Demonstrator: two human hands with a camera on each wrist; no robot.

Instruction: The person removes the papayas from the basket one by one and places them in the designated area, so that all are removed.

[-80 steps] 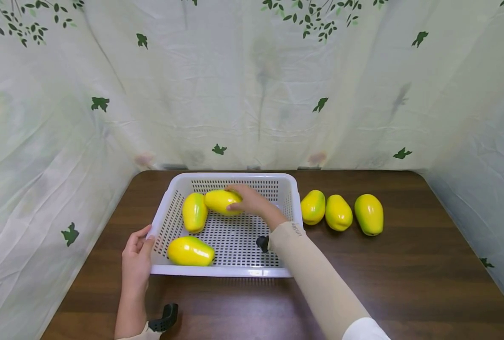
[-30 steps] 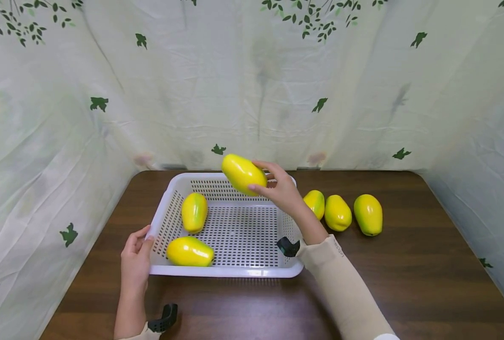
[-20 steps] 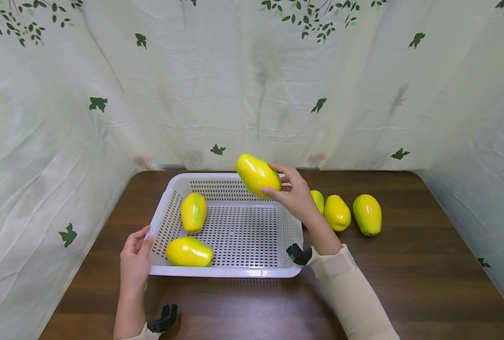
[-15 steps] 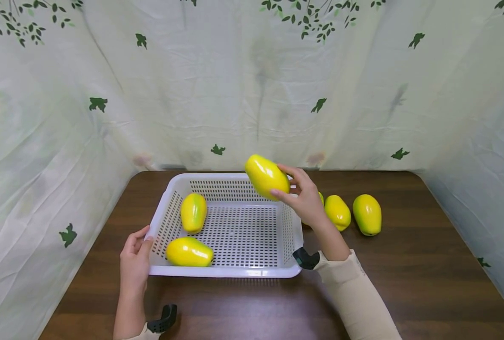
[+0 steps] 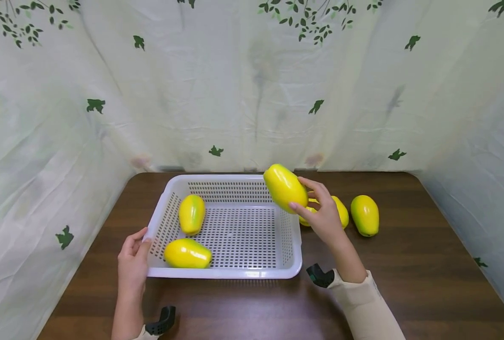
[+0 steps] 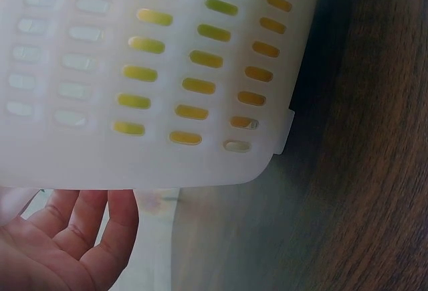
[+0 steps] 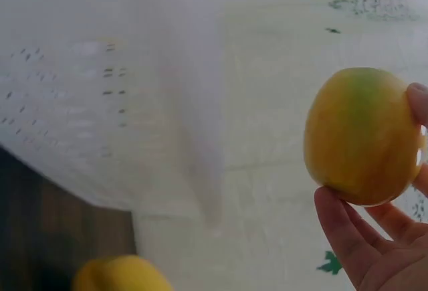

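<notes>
Above the far right corner of the white basket [image 5: 224, 273], the right hand [image 5: 325, 217] holds a yellow papaya [image 5: 285, 188] in the air, its fingers and thumb curled round the fruit's right end; the fruit is tilted, its far end pointing up and to the left. From the right wrist view the same fruit [image 7: 363, 145] shows a green patch on top, with fingertips [image 7: 341, 227] pressed under it. The basket stands on the dark wooden desk [image 5: 426, 264], and the left hand [image 5: 132, 262] grips its near left corner, thumb on the rim; the left wrist view shows the fingers [image 6: 80, 227] loosely bent just under the basket's edge [image 6: 200, 170]. Inside the basket lie two more papayas: one [image 5: 192, 214] by the left wall, lengthwise toward the far side, and one [image 5: 187, 253] along the near wall, close to the left corner. On the desk to the right of the basket lie others: one [image 5: 364, 215] in full view, and a second [image 5: 342, 211] partly hidden behind the right hand. A light cloth [image 5: 234, 94] printed with green leaves hangs behind and at both sides of the desk.
</notes>
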